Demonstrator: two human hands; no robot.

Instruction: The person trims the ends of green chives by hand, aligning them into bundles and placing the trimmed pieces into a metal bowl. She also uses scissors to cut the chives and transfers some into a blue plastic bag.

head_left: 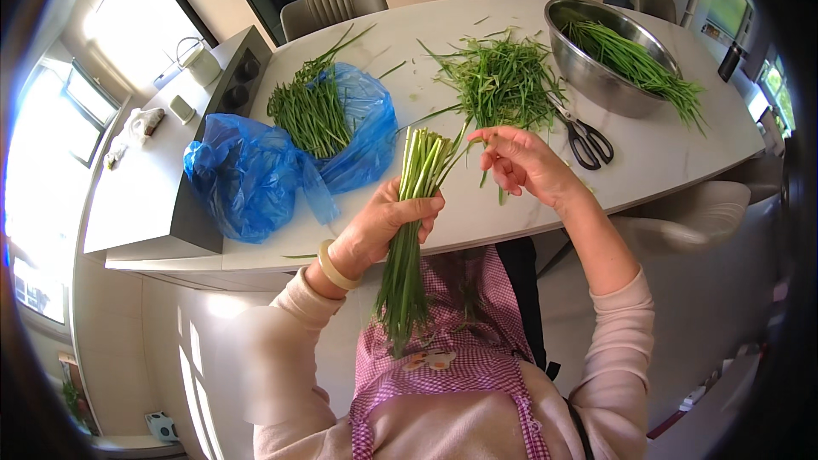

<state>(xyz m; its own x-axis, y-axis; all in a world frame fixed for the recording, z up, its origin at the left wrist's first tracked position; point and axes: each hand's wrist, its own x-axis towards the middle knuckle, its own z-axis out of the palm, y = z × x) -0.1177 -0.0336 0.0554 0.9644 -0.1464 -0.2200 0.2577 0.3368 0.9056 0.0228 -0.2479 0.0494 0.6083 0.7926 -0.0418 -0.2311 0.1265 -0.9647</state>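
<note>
My left hand (pixel 388 220) is wrapped round a bunch of garlic chives (pixel 409 247), pale stem ends up and green leaves hanging down in front of the apron. Just right of the stem ends, my right hand (pixel 524 162) pinches a thin green chive leaf (pixel 474 141) between thumb and fingertips. Beyond it on the table lies a loose heap of chive scraps (pixel 498 81). More chives (pixel 311 115) rest on a blue plastic bag (pixel 247 175) at the left. Black-handled scissors (pixel 588 140) lie right of the heap, their blade tips against the scraps.
A steel bowl (pixel 596 77) at the right of the white table (pixel 409 25) holds long chives (pixel 630 60) that hang over its rim. Chairs (pixel 334 7) stand along the far side, and another chair (pixel 686 215) is at the near right. A counter (pixel 141 192) adjoins the left.
</note>
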